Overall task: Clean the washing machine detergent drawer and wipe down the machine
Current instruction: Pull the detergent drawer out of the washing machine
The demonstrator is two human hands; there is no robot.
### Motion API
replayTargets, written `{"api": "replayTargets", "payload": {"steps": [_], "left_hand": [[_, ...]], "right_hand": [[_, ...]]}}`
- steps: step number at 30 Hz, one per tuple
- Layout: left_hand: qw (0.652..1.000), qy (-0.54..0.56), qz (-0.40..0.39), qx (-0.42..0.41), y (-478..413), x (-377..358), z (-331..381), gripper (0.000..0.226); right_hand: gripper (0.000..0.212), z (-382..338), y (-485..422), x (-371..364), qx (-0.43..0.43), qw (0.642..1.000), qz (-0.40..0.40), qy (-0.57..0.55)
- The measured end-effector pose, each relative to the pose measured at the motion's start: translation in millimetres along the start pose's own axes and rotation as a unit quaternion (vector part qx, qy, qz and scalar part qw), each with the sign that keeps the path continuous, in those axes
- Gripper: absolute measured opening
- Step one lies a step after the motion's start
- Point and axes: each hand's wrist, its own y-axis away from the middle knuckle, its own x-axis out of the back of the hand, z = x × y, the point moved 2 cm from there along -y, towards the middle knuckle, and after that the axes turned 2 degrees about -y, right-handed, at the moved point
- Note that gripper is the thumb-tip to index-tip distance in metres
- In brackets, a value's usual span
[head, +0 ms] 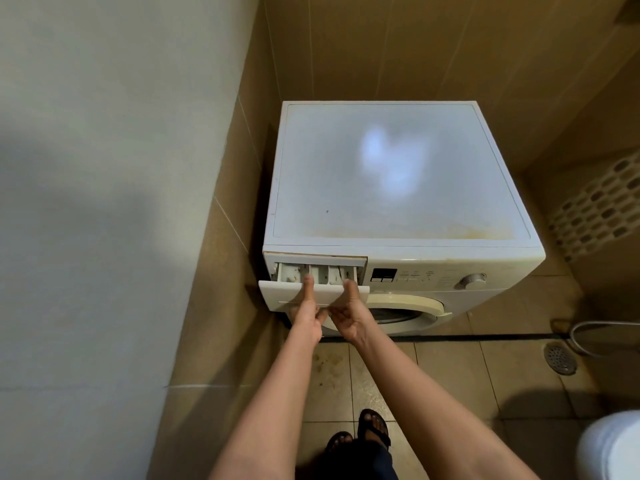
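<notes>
A white front-loading washing machine [398, 174] stands in a tiled corner, its flat top dusty with yellowish stains near the front. Its detergent drawer [277, 296] at the upper left of the front is pulled partly out, showing three grimy compartments. My left hand [306, 315] grips the drawer's front panel, thumb over the top edge and fingers underneath. My right hand [349, 315] holds the same panel just to the right, thumb up on the edge. The control panel and dial [472, 280] sit to the right of the drawer, with the round door [405, 311] below.
A pale wall [104, 202] closes in on the left, tiled walls behind and to the right. The beige floor tiles hold a round drain [559, 358] and a hose [588, 327] at right. A white rounded object [613, 445] sits bottom right. My sandalled feet [360, 434] stand before the machine.
</notes>
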Motion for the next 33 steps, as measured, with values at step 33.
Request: {"api": "replayTargets", "payload": {"steps": [33], "left_hand": [[0.999,-0.012,0.009,0.031,45,56,-31,0.076]], "right_hand": [[0.045,-1,70,48,0.463,0.701,0.183,0.511]]}}
